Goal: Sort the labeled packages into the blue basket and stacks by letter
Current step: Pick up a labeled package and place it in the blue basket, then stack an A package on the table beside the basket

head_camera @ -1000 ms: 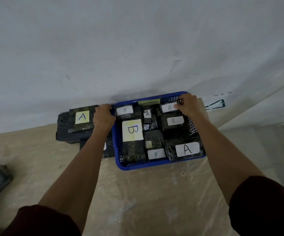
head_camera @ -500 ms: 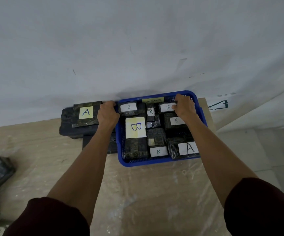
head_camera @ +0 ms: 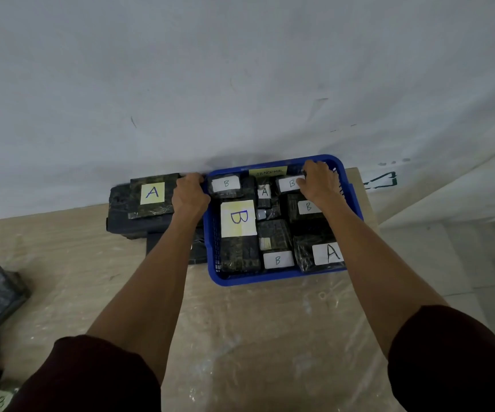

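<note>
While blue basket sits on table, full of labeled packages, left hand grips its left rim; right hand curled at far rim, hold unclear; A stack just left.

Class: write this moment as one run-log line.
left hand: grips basket rim | right hand: curled at far rim, grip unclear | basket: mixed A and B packages | A stack: left of basket
</note>
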Available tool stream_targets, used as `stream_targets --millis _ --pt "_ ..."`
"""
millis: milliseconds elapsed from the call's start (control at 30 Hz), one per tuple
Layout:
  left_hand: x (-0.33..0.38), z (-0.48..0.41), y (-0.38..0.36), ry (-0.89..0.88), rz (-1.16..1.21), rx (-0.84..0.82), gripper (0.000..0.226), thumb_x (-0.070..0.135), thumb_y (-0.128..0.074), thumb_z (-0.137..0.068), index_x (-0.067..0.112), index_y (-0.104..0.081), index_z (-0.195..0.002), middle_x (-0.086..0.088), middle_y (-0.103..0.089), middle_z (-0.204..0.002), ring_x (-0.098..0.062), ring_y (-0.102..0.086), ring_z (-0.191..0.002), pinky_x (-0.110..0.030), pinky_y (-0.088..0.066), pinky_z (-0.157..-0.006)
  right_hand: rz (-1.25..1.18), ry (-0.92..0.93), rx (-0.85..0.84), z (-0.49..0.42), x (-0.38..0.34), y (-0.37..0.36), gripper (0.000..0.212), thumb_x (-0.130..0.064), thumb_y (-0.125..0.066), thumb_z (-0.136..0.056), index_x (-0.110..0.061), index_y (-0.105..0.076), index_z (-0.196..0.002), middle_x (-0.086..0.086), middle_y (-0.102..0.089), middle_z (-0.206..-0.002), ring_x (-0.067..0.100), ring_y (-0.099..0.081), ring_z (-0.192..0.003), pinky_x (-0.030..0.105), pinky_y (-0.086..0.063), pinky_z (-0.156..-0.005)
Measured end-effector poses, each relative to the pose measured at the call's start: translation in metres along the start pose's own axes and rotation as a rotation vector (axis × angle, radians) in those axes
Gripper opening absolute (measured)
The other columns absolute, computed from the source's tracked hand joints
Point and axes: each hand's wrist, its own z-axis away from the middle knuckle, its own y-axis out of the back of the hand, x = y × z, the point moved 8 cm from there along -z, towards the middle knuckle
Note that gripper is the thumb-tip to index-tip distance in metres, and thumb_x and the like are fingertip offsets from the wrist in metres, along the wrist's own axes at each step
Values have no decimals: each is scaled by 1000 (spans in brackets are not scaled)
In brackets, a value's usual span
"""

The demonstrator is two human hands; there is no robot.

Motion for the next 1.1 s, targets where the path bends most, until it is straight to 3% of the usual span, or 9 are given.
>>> stream_targets --millis 200,333,467,600,700,833,933,1033,1100 --pt "-3 18 12 -75 103 -43 31 -8 -69 -78 5 -70 -106 -16 -71 -103 -32 -70 -93 -41 -58 -85 16 31 49 30 -22 17 38 -25 -56 -102 -4 -51 -134 19 -49 -138 37 -52 -124 50 -44 -104" --pt "-20 38 36 -137 129 -52 23 0 -70 -80 12 -71 -99 -7 -72 -97 -28 -69 -92 -41 -58 -86 -90 131 81 64 -68 23 27 -21 -60 -100 -2 -62 -118 16 -62 -122 33 -61 -109 43 -51 -90" --pt "-64 62 71 -198 179 -90 16 7 -70 -84 22 -69 -91 4 -68 -79 -19 -67 -77 -42 -60 -81 -170 227 80 105 -135 13 18 -18 -60 -98 -3 -68 -100 13 -69 -102 30 -64 -97 37 -48 -80" --pt "-139 86 114 -227 162 -111 15 5 -69 -87 11 -73 -99 0 -67 -77 -17 -66 -69 -40 -62 -77 -187 316 62 148 -220 -14 16 -19 -61 -97 -5 -68 -94 7 -65 -90 25 -62 -88 35 -48 -76" --pt "-214 99 149 -206 171 -105 18 3 -65 -86 11 -74 -98 -6 -70 -82 -31 -71 -77 -40 -63 -69 -204 354 39 184 -291 -46 16 -21 -62 -96 -7 -70 -97 4 -65 -91 23 -62 -89 35 -49 -78" --pt "-317 120 187 -188 112 -167 18 5 -66 -90 10 -74 -105 -6 -70 -84 -27 -72 -79 -40 -63 -69 -231 351 -37 236 -379 -108 15 -21 -63 -95 -8 -71 -96 7 -68 -91 24 -62 -89 35 -51 -79" --pt "-396 135 213 -146 94 -180 21 5 -63 -89 11 -74 -106 -6 -69 -88 -25 -69 -78 -40 -62 -76 -214 368 -131 274 -442 -162 11 -21 -66 -92 -12 -72 -90 7 -71 -90 25 -64 -91 34 -50 -79" --pt "-467 147 231 -93 -28 -187 24 12 -62 -92 12 -74 -112 -9 -71 -102 -32 -66 -97 -42 -56 -88 -205 348 -293 308 -491 -217 10 -26 -72 -90 -17 -70 -88 9 -71 -94 27 -65 -94 37 -53 -83" --pt "-509 150 239 -20 -63 -150 24 15 -61 -92 9 -73 -112 -13 -71 -114 -35 -66 -105 -46 -55 -93 -160 325 -444 331 -513 -256 22 -34 -76 -88 -17 -67 -99 11 -69 -104 28 -65 -99 39 -53 -89"
